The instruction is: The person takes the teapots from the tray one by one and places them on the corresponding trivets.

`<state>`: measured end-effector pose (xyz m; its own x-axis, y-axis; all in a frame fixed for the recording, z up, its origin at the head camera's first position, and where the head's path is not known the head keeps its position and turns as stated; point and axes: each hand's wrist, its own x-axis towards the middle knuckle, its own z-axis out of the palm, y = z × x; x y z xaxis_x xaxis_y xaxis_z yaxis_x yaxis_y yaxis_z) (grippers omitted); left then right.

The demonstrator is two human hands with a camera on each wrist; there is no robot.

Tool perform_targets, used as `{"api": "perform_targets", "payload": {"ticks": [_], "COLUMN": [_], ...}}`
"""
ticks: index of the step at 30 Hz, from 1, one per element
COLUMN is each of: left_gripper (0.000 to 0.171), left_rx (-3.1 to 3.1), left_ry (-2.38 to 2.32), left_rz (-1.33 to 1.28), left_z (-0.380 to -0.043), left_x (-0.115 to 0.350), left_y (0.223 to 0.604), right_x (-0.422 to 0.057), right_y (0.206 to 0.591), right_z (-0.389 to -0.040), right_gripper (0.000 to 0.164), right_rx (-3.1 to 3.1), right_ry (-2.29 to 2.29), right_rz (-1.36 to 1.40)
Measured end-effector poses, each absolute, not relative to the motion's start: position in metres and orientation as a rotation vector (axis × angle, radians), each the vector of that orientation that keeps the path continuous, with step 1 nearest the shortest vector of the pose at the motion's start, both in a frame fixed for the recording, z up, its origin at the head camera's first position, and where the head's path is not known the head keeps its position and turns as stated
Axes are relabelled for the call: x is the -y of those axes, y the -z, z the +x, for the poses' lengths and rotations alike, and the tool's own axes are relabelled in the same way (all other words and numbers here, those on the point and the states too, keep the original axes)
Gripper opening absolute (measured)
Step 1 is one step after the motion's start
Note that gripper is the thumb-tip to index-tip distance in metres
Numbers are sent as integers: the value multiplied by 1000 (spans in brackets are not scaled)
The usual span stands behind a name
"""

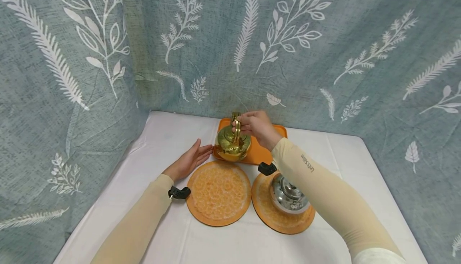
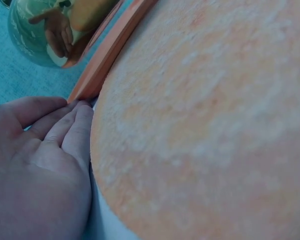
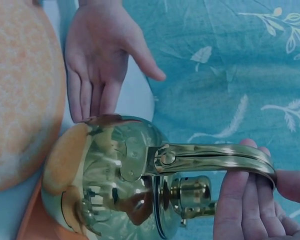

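A shiny gold kettle (image 1: pixel 234 146) is over the left part of an orange tray (image 1: pixel 257 152) at the back of the table. My right hand (image 1: pixel 257 125) grips its top handle (image 3: pixel 215 157), the fingers curled under the arch and the thumb against it. In the right wrist view the kettle's lid knob (image 3: pixel 192 192) shows beneath the handle. My left hand (image 1: pixel 191 160) lies with straight fingers, thumb raised, beside the tray's left end. Its fingertips (image 2: pixel 82 106) are right at the tray's corner in the left wrist view, close to the rim of a round orange mat.
In front of the tray lies the round orange patterned mat (image 1: pixel 219 194). A second round mat (image 1: pixel 264 204) to its right bears a lidded steel pot (image 1: pixel 289 194), partly covered by my right sleeve. A leaf-print curtain (image 1: pixel 223 55) hangs behind the white tablecloth (image 1: pixel 173 136).
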<state>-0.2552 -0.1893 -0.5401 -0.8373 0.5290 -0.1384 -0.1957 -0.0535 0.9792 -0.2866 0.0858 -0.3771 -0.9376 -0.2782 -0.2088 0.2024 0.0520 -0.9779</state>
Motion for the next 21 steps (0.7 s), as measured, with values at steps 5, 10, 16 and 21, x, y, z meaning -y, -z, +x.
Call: {"api": "perform_targets", "payload": {"ticks": [5, 10, 16, 21], "left_gripper": [97, 96, 93, 89], "left_rx": [-1737, -1742, -1740, -1731], "left_ry": [-1939, -1938, -1942, -1947], "left_rz": [352, 349, 346, 342], "left_z": [-254, -254, -254, -254], "left_x": [190, 190, 190, 190], "left_y": [539, 539, 540, 539], "right_x": [-86, -85, -84, -83], "right_y": [379, 381, 382, 382], "right_z": [-285, -284, -282, -279], "right_gripper": [34, 35, 37, 37], "right_rx": [-1989, -1988, -1992, -1991], "right_ry": [1954, 1953, 1964, 1961], "right_rz": [-74, -33, -32, -54]}}
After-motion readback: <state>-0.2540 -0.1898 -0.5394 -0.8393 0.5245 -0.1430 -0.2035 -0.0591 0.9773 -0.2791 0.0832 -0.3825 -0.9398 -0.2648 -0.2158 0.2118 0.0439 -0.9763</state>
